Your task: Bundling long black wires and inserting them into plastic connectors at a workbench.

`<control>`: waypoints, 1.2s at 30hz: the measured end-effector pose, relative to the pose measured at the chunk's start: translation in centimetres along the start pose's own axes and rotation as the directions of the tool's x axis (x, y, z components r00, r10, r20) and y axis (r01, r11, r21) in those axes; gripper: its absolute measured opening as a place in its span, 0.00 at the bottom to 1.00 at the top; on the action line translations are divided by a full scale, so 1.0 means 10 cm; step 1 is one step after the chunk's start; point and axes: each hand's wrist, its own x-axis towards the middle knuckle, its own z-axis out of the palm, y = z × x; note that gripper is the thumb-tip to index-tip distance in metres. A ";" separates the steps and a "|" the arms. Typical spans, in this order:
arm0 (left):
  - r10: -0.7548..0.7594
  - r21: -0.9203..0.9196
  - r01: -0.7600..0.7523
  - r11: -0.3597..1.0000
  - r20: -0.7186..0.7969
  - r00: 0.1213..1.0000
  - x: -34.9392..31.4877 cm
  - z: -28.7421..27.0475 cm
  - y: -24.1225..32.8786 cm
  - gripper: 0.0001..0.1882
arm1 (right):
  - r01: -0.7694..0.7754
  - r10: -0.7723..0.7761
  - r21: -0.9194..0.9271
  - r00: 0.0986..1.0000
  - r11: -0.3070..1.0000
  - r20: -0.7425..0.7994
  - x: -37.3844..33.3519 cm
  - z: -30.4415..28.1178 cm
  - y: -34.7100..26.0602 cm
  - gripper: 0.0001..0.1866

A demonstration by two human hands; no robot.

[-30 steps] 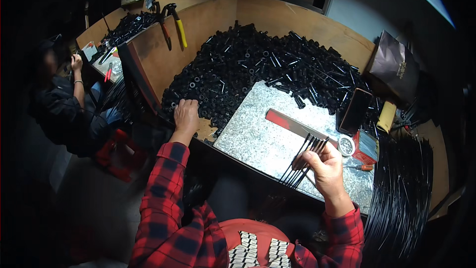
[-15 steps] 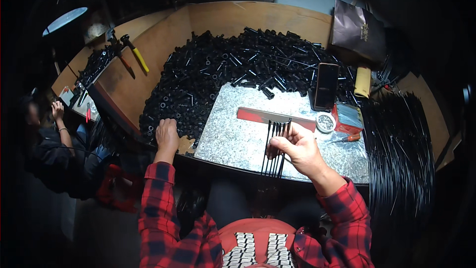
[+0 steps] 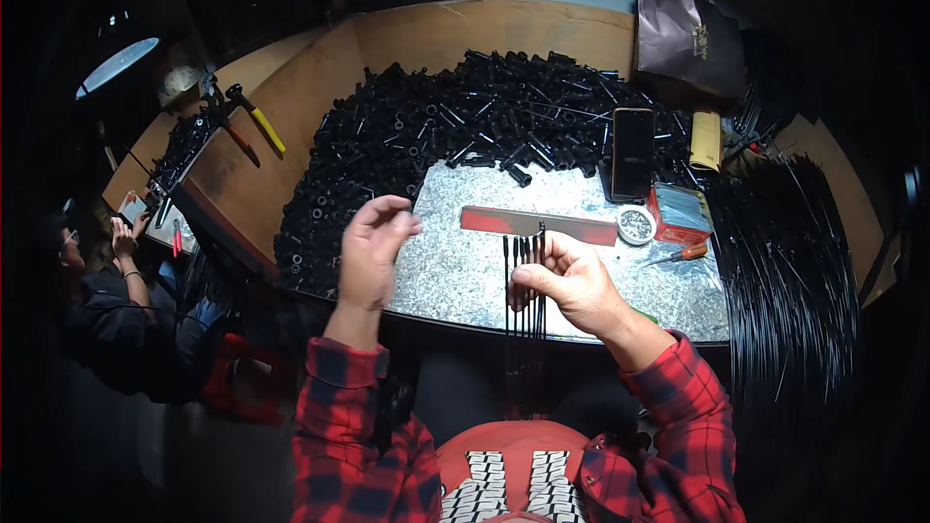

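Observation:
My right hand [image 3: 578, 283] grips a row of thin black cables [image 3: 523, 251] between thumb and fingers. Their thicker dark ends point up, and the thin lengths hang past the table's front edge. Over the left side of the speckled metal work plate [image 3: 426, 276], my left hand [image 3: 370, 250] is raised with its fingers curled together. Whatever those fingers pinch, if anything, is too small and blurred to make out. Behind and left of it spreads a big heap of small black tubular parts [image 3: 387, 126].
A red-edged bar [image 3: 538, 224] lies across the plate, beside a round white tub [image 3: 635, 224], a red box [image 3: 678, 218] and a screwdriver [image 3: 686, 253]. A phone [image 3: 633, 153] stands behind. Long black cables [image 3: 790, 276] hang at right. Pliers [image 3: 257, 119] hang left, near another person [image 3: 121, 281].
My left hand has lifted from the heap's near edge and moved right over the plate. My right hand has shifted slightly left with the cables, which sit closer together.

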 end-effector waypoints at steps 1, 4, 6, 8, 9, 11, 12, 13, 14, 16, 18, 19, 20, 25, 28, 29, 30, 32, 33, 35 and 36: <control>0.018 -0.098 -0.012 0.995 0.066 0.998 -0.03 0.10 0.01 0.09 | 0.012 -0.012 0.021 1.000 1.000 0.022 0.02 0.02 0.02 0.10; 0.003 -0.258 0.036 0.965 0.148 0.989 -0.13 0.45 0.12 0.08 | 0.009 -0.010 0.045 1.000 0.999 0.026 0.04 0.04 0.06 0.09; -0.029 -0.270 0.081 0.959 0.193 0.981 -0.16 0.52 0.09 0.10 | 0.011 -0.012 0.059 1.000 0.998 0.020 0.05 0.04 0.05 0.09; -0.057 -0.295 0.116 0.949 0.200 0.978 -0.19 0.57 0.09 0.11 | 0.008 -0.010 0.056 0.999 0.998 0.039 0.04 0.01 0.05 0.08; -0.083 -0.323 0.149 0.935 0.209 0.974 -0.21 0.61 0.09 0.11 | 0.006 -0.009 0.048 0.998 0.999 0.056 0.04 -0.01 0.05 0.07; -0.091 -0.355 0.172 0.919 0.233 0.968 -0.22 0.66 0.09 0.12 | -0.004 0.002 0.046 0.999 0.999 0.047 0.04 -0.04 0.05 0.07; -0.094 -0.369 0.180 0.912 0.240 0.966 -0.23 0.67 0.08 0.12 | -0.016 0.014 0.044 0.999 0.999 0.042 0.04 -0.04 0.06 0.07; -0.097 -0.382 0.188 0.905 0.247 0.964 -0.23 0.68 0.08 0.12 | -0.014 0.012 0.048 0.999 0.999 0.040 0.04 -0.05 0.06 0.07; -0.098 -0.379 0.190 0.906 0.249 0.964 -0.23 0.67 0.07 0.12 | -0.010 0.008 0.047 0.999 0.999 0.047 0.05 -0.05 0.06 0.07; -0.097 -0.389 0.217 0.895 0.305 0.948 -0.22 0.65 0.04 0.13 | -0.006 0.003 0.048 0.999 0.999 0.050 0.05 -0.06 0.06 0.07; -0.088 -0.353 0.198 0.914 0.304 0.948 -0.23 0.70 0.08 0.13 | -0.030 0.028 0.051 0.999 0.998 0.046 0.06 -0.06 0.06 0.07; -0.077 -0.319 0.177 0.931 0.302 0.950 -0.24 0.73 0.11 0.13 | -0.030 0.027 0.052 0.999 0.998 0.044 0.06 -0.07 0.06 0.07; -0.078 -0.319 0.178 0.931 0.304 0.949 -0.25 0.76 0.13 0.13 | -0.021 0.019 0.048 0.998 0.999 0.052 0.05 -0.08 0.08 0.07; -0.014 -0.273 0.106 0.956 0.321 0.947 -0.27 0.77 0.20 0.13 | -0.015 0.011 0.050 0.996 0.999 0.090 0.05 -0.04 0.07 0.07; -0.003 -0.251 0.082 0.965 0.302 0.953 -0.28 0.79 0.21 0.12 | -0.022 0.018 0.048 0.995 0.999 0.096 0.06 -0.03 0.09 0.07; -0.002 -0.252 0.082 0.964 0.302 0.953 -0.28 0.80 0.22 0.12 | -0.011 0.007 0.033 0.994 0.999 0.110 0.06 -0.02 0.10 0.07; -0.007 -0.253 0.089 0.963 0.309 0.951 -0.28 0.81 0.24 0.12 | -0.010 0.006 0.040 0.996 0.999 0.093 0.07 -0.01 0.10 0.07; -0.011 -0.256 0.097 0.962 0.316 0.949 -0.28 0.83 0.25 0.12 | 0.003 -0.006 0.029 0.994 1.000 0.107 0.07 -0.02 0.12 0.07; 0.011 -0.244 0.070 0.967 0.318 0.948 -0.28 0.82 0.26 0.11 | 0.015 -0.017 0.020 0.992 1.000 0.125 0.08 -0.01 0.12 0.07; 0.033 -0.231 0.044 0.972 0.318 0.947 -0.28 0.80 0.26 0.11 | 0.023 -0.028 0.037 0.992 0.999 0.121 0.08 0.07 0.07 0.06; 0.029 -0.233 0.053 0.971 0.336 0.941 -0.28 0.80 0.27 0.11 | 0.036 -0.042 0.051 0.993 0.998 0.111 0.06 0.09 0.04 0.07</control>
